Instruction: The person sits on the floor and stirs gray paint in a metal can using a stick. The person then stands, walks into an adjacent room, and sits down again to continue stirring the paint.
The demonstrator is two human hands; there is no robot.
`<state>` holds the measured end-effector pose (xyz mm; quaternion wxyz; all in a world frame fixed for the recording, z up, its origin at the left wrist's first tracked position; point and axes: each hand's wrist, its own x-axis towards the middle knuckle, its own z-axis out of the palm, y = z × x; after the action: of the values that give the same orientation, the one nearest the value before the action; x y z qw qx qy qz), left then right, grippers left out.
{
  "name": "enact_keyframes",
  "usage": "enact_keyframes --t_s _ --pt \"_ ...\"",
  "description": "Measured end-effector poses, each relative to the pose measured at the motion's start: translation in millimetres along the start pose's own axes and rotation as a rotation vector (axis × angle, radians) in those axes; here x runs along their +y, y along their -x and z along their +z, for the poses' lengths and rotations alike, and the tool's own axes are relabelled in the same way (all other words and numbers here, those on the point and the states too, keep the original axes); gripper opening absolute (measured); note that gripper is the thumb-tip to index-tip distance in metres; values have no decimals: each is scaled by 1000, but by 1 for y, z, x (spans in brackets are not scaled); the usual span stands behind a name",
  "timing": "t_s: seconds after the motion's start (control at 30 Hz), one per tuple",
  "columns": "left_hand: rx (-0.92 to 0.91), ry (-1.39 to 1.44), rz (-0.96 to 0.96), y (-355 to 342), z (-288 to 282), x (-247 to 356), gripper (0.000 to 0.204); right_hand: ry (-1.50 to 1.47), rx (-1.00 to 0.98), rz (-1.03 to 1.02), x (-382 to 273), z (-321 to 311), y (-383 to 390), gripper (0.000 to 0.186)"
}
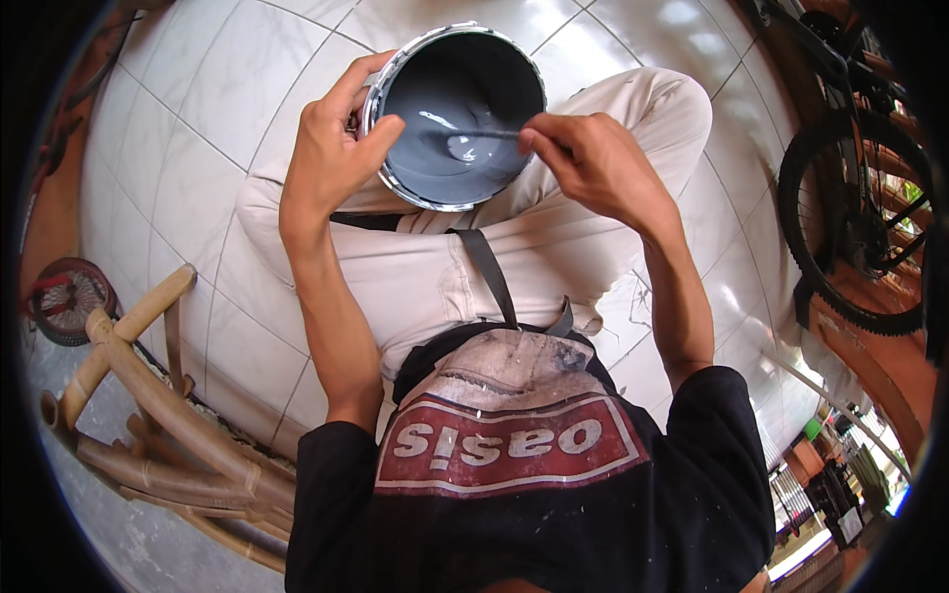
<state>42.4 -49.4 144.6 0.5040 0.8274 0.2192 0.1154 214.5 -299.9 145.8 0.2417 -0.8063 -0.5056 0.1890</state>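
Note:
A round bucket [455, 168] holding glossy blue-grey liquid, like paint, rests between my crossed legs in beige trousers [445, 277], tilted so its inside shows. My left hand [338, 138] grips the bucket's left side, thumb at the rim and fingers curled round the outside. My right hand [573, 153] pinches a thin dark stirring stick [494, 133] over the right part of the bucket, its far end reaching into the liquid near the middle. A dark strap [484, 272] lies across my trousers below the bucket.
White floor tiles [178, 148] surround me. A bamboo frame [178, 435] stands at lower left, with a small red-rimmed wheel [74, 301] behind it. A bicycle's front wheel [803, 232] is at the right. Assorted items [820, 484] sit at lower right.

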Motion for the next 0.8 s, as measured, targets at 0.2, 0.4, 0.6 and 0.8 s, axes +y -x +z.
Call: enact_keyframes --t_s 0.2,0.4,0.6,0.8 --pt "-8 1 15 0 2 1 57 108 -49 -15 -1 3 1 27" --pt "-58 0 -11 -2 -1 6 57 155 -6 7 -2 -3 8 26" --pt "-12 66 18 -3 3 1 58 82 7 106 -2 -8 2 26" --pt "-27 34 18 -3 -1 4 58 29 85 149 -4 -12 2 23"
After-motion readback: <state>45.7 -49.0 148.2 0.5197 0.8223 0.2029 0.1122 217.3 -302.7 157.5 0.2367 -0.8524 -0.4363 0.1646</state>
